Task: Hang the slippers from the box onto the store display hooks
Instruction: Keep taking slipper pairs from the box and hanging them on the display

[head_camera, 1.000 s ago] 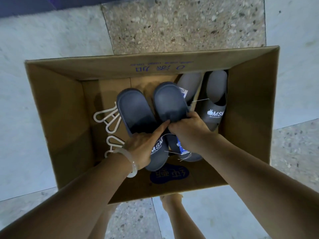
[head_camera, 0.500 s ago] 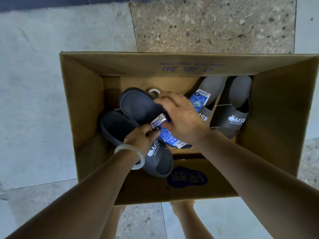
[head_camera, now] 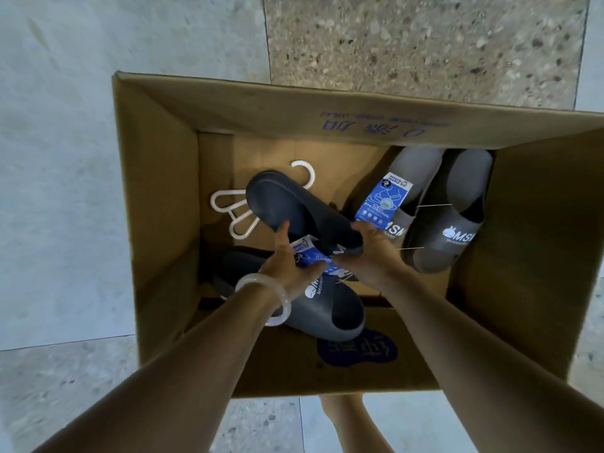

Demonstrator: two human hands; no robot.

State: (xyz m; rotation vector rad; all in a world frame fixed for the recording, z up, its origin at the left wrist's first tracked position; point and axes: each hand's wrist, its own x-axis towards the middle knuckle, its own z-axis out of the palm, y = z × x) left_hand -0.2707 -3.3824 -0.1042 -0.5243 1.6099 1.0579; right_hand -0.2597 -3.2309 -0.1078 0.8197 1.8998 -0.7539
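While I look down into the cardboard box [head_camera: 157,197], the dark slipper [head_camera: 294,207] sits raised between both grips: left hand [head_camera: 287,263] and right hand [head_camera: 369,253] clamp its strap end. Its mate [head_camera: 330,305] lies beneath; white hangers [head_camera: 233,207] behind, grey slippers [head_camera: 438,220] right.

box [head_camera: 157,178]: brown corrugated cardboard, matt | navy slippers [head_camera: 294,204]: smooth matt foam-like plastic | grey slippers [head_camera: 438,233]: same matt finish | tags [head_camera: 382,201]: glossy blue paper | hangers [head_camera: 228,207]: white plastic | bangle [head_camera: 277,289]: translucent, glossy | floor [head_camera: 408,40]: speckled stone
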